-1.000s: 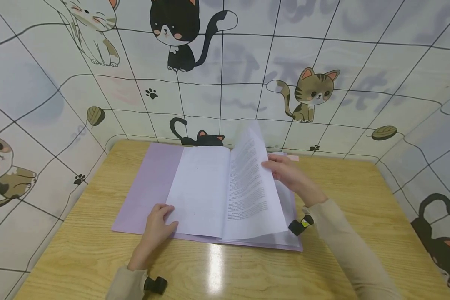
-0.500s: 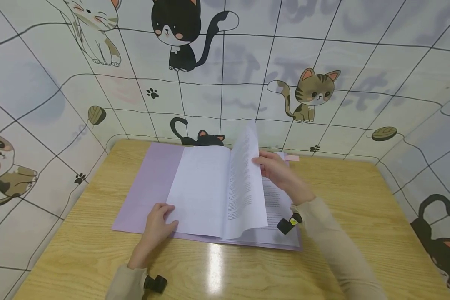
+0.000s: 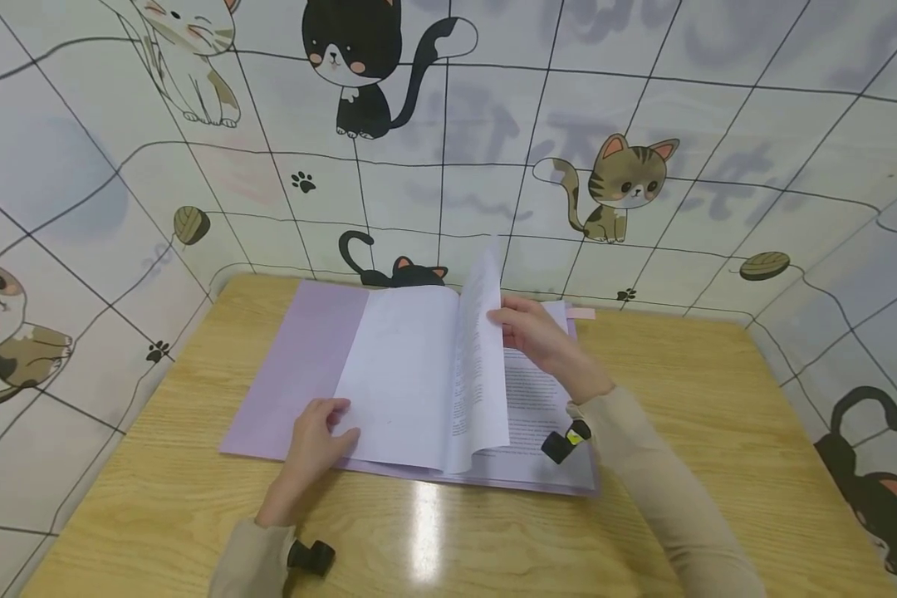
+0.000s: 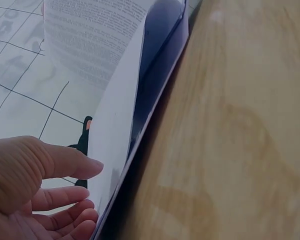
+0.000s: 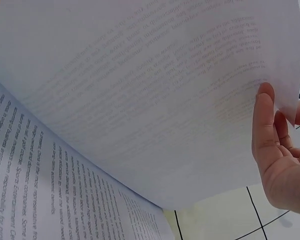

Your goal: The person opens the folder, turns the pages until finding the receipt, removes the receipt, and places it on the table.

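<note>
A bound document with a purple cover lies spread on the table, a blank white page on its left side. My right hand pinches the outer edge of a printed page that stands nearly upright at the middle. In the right wrist view, that lifted page curves, with thumb and fingers at its edge. Under it a printed page shows on the right side. My left hand rests at the lower left corner of the blank page, fingers loosely bent and holding nothing.
The document lies on a wooden table. Behind and beside the table rises a wall covering printed with cats and grid lines. A pink tab sticks out at the document's upper right.
My right hand has moved left, carrying the printed page from a slant to nearly upright and baring more of the page beneath. My left hand has stayed almost in place.
</note>
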`<action>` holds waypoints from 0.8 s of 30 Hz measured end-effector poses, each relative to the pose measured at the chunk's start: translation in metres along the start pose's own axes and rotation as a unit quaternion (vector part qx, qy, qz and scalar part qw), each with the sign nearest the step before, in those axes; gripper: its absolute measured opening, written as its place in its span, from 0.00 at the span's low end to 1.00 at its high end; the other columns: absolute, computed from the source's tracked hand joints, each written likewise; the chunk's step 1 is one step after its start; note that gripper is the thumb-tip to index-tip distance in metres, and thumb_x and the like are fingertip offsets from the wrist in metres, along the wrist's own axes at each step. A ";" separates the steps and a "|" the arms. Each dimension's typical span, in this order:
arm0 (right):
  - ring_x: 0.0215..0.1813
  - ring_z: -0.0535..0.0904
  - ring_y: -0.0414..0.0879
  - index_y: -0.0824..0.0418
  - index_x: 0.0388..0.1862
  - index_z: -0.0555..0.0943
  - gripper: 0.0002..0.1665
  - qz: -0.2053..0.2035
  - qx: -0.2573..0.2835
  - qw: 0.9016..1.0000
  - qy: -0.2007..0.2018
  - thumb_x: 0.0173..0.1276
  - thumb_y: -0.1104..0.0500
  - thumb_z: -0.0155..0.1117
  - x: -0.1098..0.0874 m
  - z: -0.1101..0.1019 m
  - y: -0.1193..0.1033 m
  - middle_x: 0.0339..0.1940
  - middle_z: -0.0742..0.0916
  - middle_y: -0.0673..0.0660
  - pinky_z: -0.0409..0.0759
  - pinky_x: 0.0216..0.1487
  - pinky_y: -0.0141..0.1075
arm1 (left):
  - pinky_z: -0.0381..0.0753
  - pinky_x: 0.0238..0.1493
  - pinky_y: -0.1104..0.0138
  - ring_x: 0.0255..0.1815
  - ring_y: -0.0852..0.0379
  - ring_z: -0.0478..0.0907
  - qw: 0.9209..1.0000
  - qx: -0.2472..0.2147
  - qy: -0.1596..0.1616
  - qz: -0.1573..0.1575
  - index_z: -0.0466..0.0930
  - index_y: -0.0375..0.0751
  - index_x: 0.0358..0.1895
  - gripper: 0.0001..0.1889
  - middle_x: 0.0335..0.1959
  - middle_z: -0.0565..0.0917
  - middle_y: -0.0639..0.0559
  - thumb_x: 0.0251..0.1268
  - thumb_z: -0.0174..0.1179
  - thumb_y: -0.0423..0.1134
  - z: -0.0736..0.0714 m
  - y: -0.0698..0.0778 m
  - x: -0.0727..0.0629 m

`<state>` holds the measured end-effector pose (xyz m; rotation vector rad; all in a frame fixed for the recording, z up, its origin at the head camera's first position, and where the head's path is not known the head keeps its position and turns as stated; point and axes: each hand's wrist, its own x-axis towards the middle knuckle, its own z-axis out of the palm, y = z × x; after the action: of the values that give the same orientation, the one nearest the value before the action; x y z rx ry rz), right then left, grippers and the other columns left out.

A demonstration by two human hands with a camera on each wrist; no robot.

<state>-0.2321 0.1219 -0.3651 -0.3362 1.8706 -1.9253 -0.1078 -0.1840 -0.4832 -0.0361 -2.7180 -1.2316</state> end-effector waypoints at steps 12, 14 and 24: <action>0.36 0.80 0.41 0.75 0.56 0.68 0.20 0.008 0.016 1.000 0.010 0.67 0.67 0.50 0.011 0.017 0.000 0.37 0.82 0.52 0.79 0.39 0.33 | 0.79 0.36 0.61 0.31 0.50 0.76 0.996 -0.055 0.010 0.064 0.78 0.27 0.44 0.19 0.35 0.80 0.41 0.44 0.68 0.25 0.004 0.032 0.012; 0.36 0.80 0.42 0.73 0.54 0.69 0.18 0.011 0.017 1.000 0.010 0.67 0.67 0.51 0.014 0.020 0.001 0.38 0.82 0.52 0.79 0.40 0.33 | 0.79 0.36 0.60 0.31 0.50 0.76 0.996 -0.060 0.008 0.071 0.78 0.27 0.45 0.19 0.35 0.80 0.41 0.45 0.68 0.25 0.002 0.040 0.012; 0.35 0.81 0.42 0.72 0.51 0.72 0.15 0.011 0.030 0.999 0.000 0.67 0.65 0.52 0.024 0.034 0.008 0.36 0.83 0.52 0.79 0.36 0.33 | 0.80 0.34 0.59 0.31 0.52 0.78 0.988 -0.103 0.027 0.114 0.79 0.31 0.42 0.13 0.34 0.81 0.43 0.52 0.66 0.29 -0.006 0.090 0.012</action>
<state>-0.2365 0.0802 -0.3741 -0.2964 1.8053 -1.9622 -0.1106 -0.1294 -0.4103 -0.3247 -2.4480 -1.4138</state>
